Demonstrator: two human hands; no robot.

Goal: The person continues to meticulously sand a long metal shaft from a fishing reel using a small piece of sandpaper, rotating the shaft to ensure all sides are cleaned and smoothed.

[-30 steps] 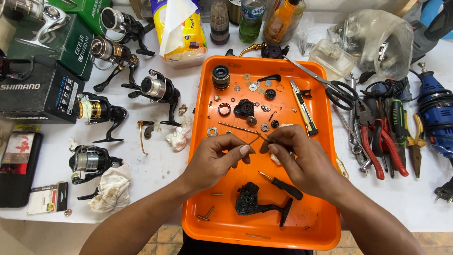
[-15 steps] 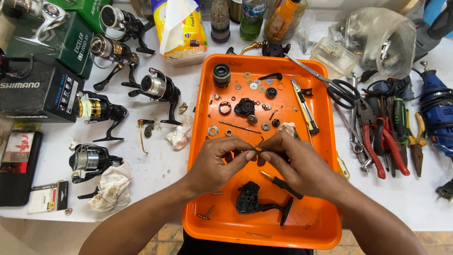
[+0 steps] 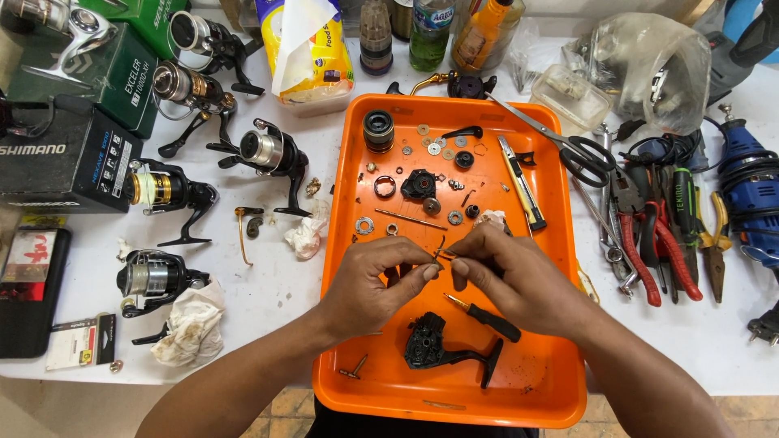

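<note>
My left hand (image 3: 375, 280) and right hand (image 3: 519, 276) both pinch a thin bent metal wire part (image 3: 439, 253), grips closed on it. Below lie a small black-handled screwdriver (image 3: 487, 318) and a black reel body (image 3: 434, 347) in the orange plastic tray (image 3: 454, 405).

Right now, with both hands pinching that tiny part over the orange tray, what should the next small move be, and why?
Probably keep the small metal part low over the orange tray while working it. Both the left hand and right hand grip it only by the fingertips, and loose washers already lie scattered there, so the tray would likely catch it if it slipped.
</note>
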